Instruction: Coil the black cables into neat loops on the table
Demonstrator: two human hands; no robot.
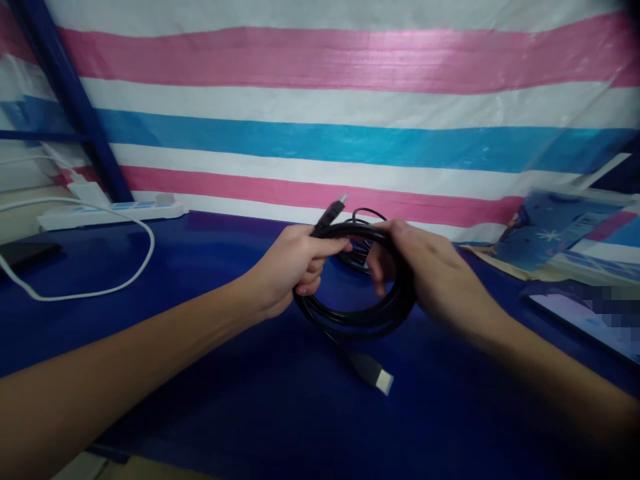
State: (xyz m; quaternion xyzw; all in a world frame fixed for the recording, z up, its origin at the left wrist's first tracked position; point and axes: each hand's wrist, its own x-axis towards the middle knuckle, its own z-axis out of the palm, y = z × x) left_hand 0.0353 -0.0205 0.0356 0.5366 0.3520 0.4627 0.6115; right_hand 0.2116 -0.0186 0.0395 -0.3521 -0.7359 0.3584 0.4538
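A coiled black cable (363,317) hangs between both hands just above the dark blue table (225,387). My left hand (293,267) is closed around the coil's left side, and one plug end (334,210) sticks up past its fingers. My right hand (425,270) wraps over the coil's right side, fingers curled through the loop. The other plug (373,372) dangles below the coil, close to the table surface.
A white power strip (110,212) lies at the back left with a white cord (100,287) looping across the table. A dark phone (25,253) is at the far left. A blue package (555,227) and a tablet-like screen (590,317) sit at the right. A striped sheet hangs behind.
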